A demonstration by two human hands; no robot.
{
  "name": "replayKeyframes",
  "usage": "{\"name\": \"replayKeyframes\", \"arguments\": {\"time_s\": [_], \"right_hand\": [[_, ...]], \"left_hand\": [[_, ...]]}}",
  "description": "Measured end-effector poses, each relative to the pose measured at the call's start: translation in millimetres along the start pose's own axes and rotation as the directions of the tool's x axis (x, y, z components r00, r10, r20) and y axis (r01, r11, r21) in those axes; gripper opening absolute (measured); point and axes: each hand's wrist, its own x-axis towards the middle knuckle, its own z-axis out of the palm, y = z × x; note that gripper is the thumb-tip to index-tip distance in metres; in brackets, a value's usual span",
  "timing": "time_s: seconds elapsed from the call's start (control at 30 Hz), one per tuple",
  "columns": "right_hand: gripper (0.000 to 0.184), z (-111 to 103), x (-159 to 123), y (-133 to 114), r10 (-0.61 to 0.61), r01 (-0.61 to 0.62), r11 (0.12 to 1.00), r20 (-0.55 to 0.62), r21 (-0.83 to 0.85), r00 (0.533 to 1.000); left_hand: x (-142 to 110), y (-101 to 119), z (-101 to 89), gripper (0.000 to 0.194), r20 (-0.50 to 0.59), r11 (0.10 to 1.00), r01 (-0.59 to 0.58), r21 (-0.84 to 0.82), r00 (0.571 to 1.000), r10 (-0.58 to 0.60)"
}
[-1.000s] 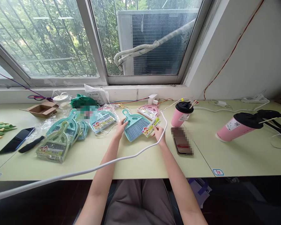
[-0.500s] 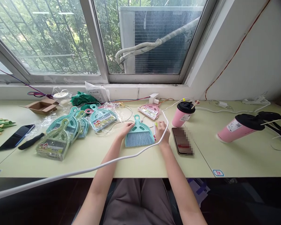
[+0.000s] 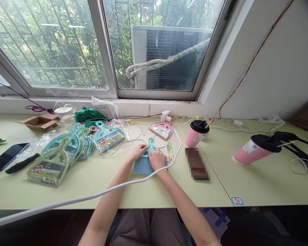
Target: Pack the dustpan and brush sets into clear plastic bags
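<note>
A small teal dustpan and brush set (image 3: 143, 165) with blue bristles lies flat on the table in front of me. My left hand (image 3: 139, 151) is closed on its upper left side, by the handle. Over the middle of the set lies my right hand (image 3: 158, 160), its fingers curled around the brush body and hiding part of it. Just right of that hand, a printed label card (image 3: 169, 152) rests on the table. Several wrapped dustpan sets are piled to the left, a green one (image 3: 50, 167) foremost; a teal one (image 3: 108, 136) and a pink one (image 3: 161, 129) lie farther back.
A white cable (image 3: 92, 195) crosses the view in front of my hands. To the right are a phone (image 3: 197, 164), an upright pink cup (image 3: 196, 134) and a tilted pink cup (image 3: 255, 150). Leftward lie a black-handled tool (image 3: 22, 164), another phone (image 3: 7, 157) and a cardboard box (image 3: 39, 122).
My right hand has let go of the label card, leaving it on the table, and has moved left onto the brush. My left hand stays by the handle. The view has tilted slightly upward.
</note>
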Motion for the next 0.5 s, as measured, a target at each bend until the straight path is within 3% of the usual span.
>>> {"name": "replayKeyframes", "arguments": {"time_s": [0.13, 0.37, 0.43, 0.5], "right_hand": [[0.037, 1.4, 5.6, 9.2, 0.039, -0.044, 0.982, 0.031, 0.185, 0.999], [0.038, 7.9, 4.4, 24.1, 0.188, -0.144, 0.876, -0.052, 0.461, 0.981], [0.039, 8.8, 4.9, 22.6, 0.223, -0.143, 0.801, -0.069, 0.582, 0.972], [0.042, 7.9, 5.5, 23.4, 0.233, -0.100, 0.647, -0.071, 0.755, 0.970]], "left_hand": [[1.4, -0.9, 0.7, 0.046, -0.007, 0.999, 0.035, -0.009, 0.999, -0.035], [-3.3, 5.7, -5.8, 0.044, 0.139, 0.981, 0.093, -0.170, 0.988, -0.069], [-2.9, 3.1, -7.5, 0.043, 0.149, 0.983, 0.072, -0.167, 0.988, -0.047], [-0.6, -2.8, -8.9, 0.041, 0.094, 0.987, 0.046, -0.152, 0.995, -0.032]]}}
